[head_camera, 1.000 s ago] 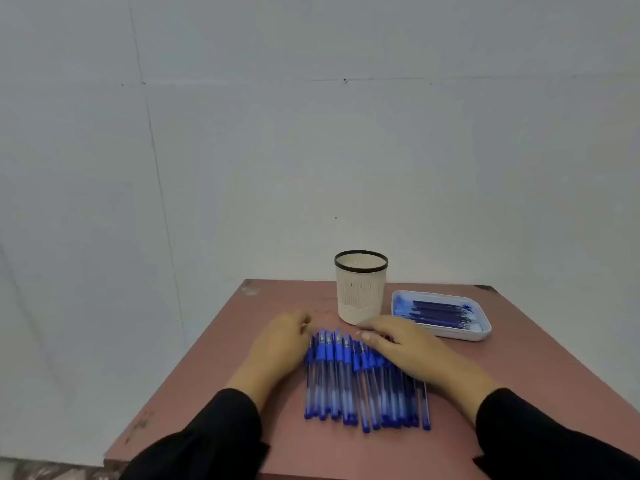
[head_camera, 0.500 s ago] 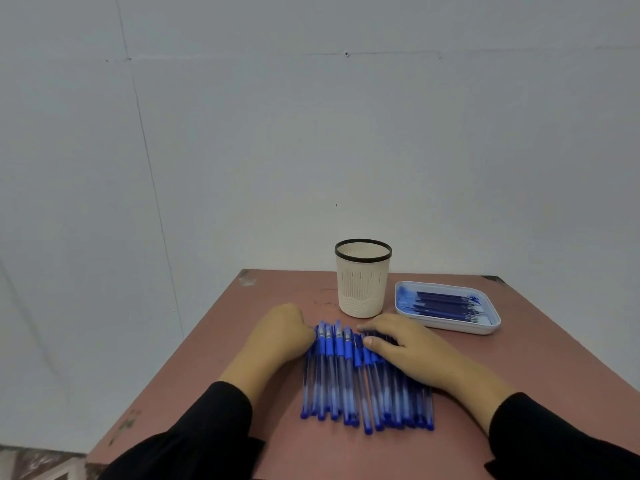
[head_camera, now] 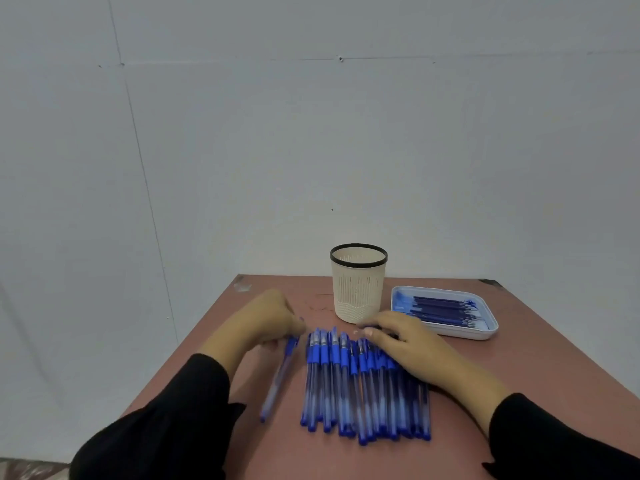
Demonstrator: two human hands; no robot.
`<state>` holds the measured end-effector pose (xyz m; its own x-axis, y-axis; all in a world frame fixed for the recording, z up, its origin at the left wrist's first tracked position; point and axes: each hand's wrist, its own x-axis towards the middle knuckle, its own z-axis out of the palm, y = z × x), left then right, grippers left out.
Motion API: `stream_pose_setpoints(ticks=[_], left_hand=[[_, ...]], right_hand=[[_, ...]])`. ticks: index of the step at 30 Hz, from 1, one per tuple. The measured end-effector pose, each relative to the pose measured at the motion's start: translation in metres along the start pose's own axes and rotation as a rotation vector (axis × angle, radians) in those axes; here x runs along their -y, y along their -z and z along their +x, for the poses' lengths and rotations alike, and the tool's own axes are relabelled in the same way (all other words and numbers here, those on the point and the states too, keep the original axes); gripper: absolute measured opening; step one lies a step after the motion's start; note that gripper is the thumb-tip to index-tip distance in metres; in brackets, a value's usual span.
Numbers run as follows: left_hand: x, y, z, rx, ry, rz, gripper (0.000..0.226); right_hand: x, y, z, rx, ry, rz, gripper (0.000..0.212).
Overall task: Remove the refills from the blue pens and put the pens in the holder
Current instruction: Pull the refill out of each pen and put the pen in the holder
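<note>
While one pen (head_camera: 281, 372) is gripped by the left hand (head_camera: 266, 320) at nine o'clock, the row (head_camera: 363, 386) is pressed flat-fingered by the right hand (head_camera: 405, 344) — nudged, neighbours could roll.

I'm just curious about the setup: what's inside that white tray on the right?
The white tray holds a bundle of dark blue refills lying lengthwise, tips toward the right. How many there are, or what lies beneath them, cannot be seen, and the right hand covers the tray's near left corner.

Left hand (head_camera: 268, 318) around one pen (head_camera: 278, 377)
</note>
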<state>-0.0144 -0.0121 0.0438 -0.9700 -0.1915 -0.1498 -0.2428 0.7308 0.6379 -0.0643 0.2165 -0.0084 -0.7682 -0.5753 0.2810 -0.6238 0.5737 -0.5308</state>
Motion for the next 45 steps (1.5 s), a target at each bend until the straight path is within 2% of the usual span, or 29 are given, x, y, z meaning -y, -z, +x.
stream_pose_setpoints(ticks=[4,7,11,15,17,21,24,30,35,40,45], left_hand=[[-0.017,0.003,0.015,-0.096,-0.134,-0.014,0.02],[-0.033,-0.008,0.024,-0.176,-0.247,0.124,0.021],[-0.035,-0.028,0.033,-0.272,-0.372,0.311,0.016],[-0.032,-0.033,0.042,-0.171,-0.549,0.41,0.025],[-0.034,-0.034,0.044,-0.177,-0.609,0.472,0.027],[-0.03,-0.044,0.043,-0.328,-0.728,0.654,0.03],[-0.027,-0.048,0.039,-0.409,-0.807,0.667,0.031],[-0.022,-0.055,0.037,-0.521,-0.868,0.59,0.043],[-0.023,-0.054,0.034,-0.457,-0.787,0.55,0.047],[-0.012,-0.048,0.036,-0.48,-0.702,0.472,0.047],[-0.005,-0.045,0.036,-0.522,-0.702,0.396,0.042]], right_hand=[[0.003,0.0,0.019,-0.161,-0.029,0.139,0.021],[0.004,0.001,0.03,-0.248,-0.042,0.227,0.019],[-0.006,0.007,0.031,-0.219,-0.05,0.195,0.016],[-0.014,0.017,0.031,-0.219,-0.048,0.249,0.009],[-0.01,0.021,0.031,-0.198,-0.06,0.344,0.01],[-0.004,0.019,0.03,-0.143,-0.097,0.529,0.014],[-0.002,0.02,0.029,-0.164,-0.133,0.552,0.011],[-0.003,0.027,0.022,-0.181,-0.173,0.519,0.006],[-0.006,0.035,0.019,-0.186,-0.163,0.448,0.008],[-0.033,0.038,0.011,-0.287,-0.123,0.161,0.01],[-0.054,0.028,0.011,-0.24,-0.138,-0.032,0.009]])
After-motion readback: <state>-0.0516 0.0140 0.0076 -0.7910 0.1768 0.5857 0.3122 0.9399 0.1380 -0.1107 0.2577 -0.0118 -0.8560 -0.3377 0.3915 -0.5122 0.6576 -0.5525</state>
